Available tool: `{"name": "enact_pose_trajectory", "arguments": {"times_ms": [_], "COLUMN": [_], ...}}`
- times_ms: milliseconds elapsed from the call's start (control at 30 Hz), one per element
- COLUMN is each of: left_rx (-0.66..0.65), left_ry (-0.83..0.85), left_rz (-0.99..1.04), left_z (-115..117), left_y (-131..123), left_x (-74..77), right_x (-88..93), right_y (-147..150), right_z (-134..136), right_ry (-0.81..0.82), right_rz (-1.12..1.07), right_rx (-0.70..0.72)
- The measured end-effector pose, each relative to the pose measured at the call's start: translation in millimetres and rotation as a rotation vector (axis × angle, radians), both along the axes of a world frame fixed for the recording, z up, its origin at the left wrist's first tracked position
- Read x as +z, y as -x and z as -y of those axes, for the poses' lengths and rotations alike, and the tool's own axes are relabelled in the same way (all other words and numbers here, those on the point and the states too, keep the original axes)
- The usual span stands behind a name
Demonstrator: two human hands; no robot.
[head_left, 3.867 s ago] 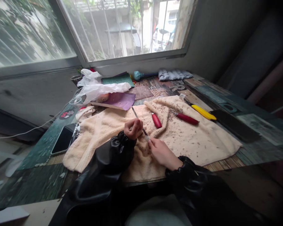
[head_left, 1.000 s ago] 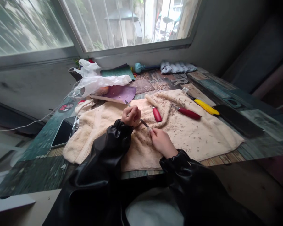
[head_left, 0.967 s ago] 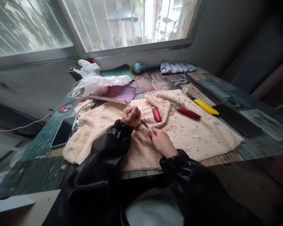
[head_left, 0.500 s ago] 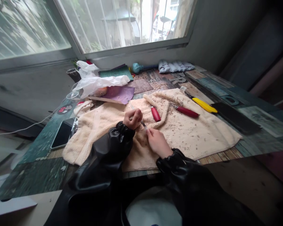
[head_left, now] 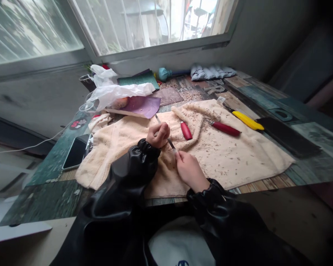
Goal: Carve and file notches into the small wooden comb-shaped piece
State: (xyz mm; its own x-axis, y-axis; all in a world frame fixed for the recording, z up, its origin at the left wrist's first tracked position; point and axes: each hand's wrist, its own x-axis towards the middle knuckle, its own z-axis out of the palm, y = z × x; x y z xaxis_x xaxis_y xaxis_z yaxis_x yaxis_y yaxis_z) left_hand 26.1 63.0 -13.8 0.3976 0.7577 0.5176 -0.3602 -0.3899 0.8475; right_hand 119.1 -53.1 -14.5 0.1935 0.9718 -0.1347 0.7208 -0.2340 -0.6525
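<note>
My left hand (head_left: pixel 158 135) is closed in a fist around a thin metal rod (head_left: pixel 157 119), whose far end sticks out beyond the knuckles toward the window. The rod's near end runs down to my right hand (head_left: pixel 189 170), which pinches a small pale piece (head_left: pixel 174 150) at the rod's tip. Both hands hover just above a beige towel (head_left: pixel 238 159) strewn with wood shavings. Black glossy sleeves cover both forearms.
On the towel lie two red-handled tools (head_left: pixel 186 130) (head_left: pixel 225 128); a yellow-handled knife (head_left: pixel 247 120) and a black flat bar (head_left: pixel 288 137) lie to the right. A phone (head_left: pixel 76 151), white plastic bag (head_left: pixel 119 92), purple sheet (head_left: pixel 143 105) and grey cloth roll (head_left: pixel 212 72) sit around the table.
The rod has slid back and forth through my left fist; its far end shows again now after being drawn in half a second ago. Both hands stay over the towel.
</note>
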Motion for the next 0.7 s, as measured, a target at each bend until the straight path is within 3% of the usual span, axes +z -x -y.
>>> {"name": "enact_pose_trajectory", "arguments": {"times_ms": [167,267,467,700], "left_rx": [0.037,0.05,-0.049,-0.009], "left_ry": [0.043,0.035,-0.028,-0.05], "left_rz": [0.092,0.032,-0.157,-0.109], "left_z": [-3.7,-2.6,1.2,0.6], "left_y": [3.1,1.3,0.4,0.6], "left_x": [2.5,3.8,4.5,1.0], "right_x": [-1.0,-3.1,-6.5,-4.6], "right_y": [1.6,-4.0,-6.2,-4.0], "right_z": [-4.8,-5.9,-14.5,-11.2], "right_ry": [-0.004,0.002,-0.005,0.006], "right_rz": [-0.015,-0.023,-0.011,-0.017], "right_rx": [-0.001,0.01,-0.001,0.01]}}
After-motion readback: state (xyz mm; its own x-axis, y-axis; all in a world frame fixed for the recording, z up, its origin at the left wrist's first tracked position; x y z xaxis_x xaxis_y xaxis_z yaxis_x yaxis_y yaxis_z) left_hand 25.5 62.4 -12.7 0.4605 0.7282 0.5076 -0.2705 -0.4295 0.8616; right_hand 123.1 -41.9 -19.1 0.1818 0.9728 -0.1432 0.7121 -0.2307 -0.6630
